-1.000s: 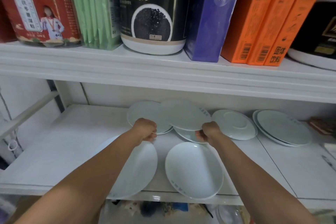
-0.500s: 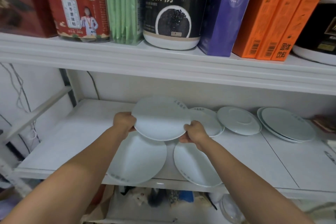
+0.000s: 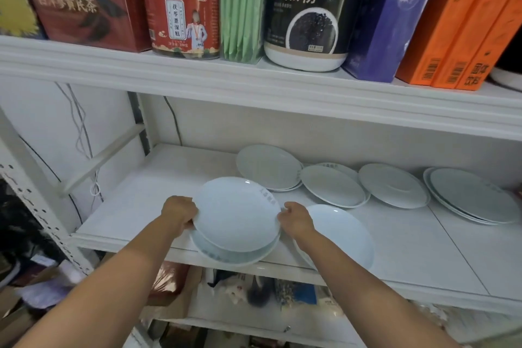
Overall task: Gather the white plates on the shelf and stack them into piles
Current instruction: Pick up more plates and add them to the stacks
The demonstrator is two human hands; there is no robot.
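A person's left hand point(image 3: 179, 213) grips the left rim of a white plate point(image 3: 237, 213), held slightly tilted over a second plate point(image 3: 234, 256) at the front edge of the white shelf point(image 3: 127, 200). The right hand point(image 3: 296, 220) grasps the opposite rim, fingers curled against it. Just right of that hand, a front plate point(image 3: 347, 234) lies flat. Along the back sit a low pile point(image 3: 268, 167), an overlapping pair point(image 3: 332, 185), a single plate point(image 3: 392, 185) and, well apart at far right, another pile point(image 3: 474, 195).
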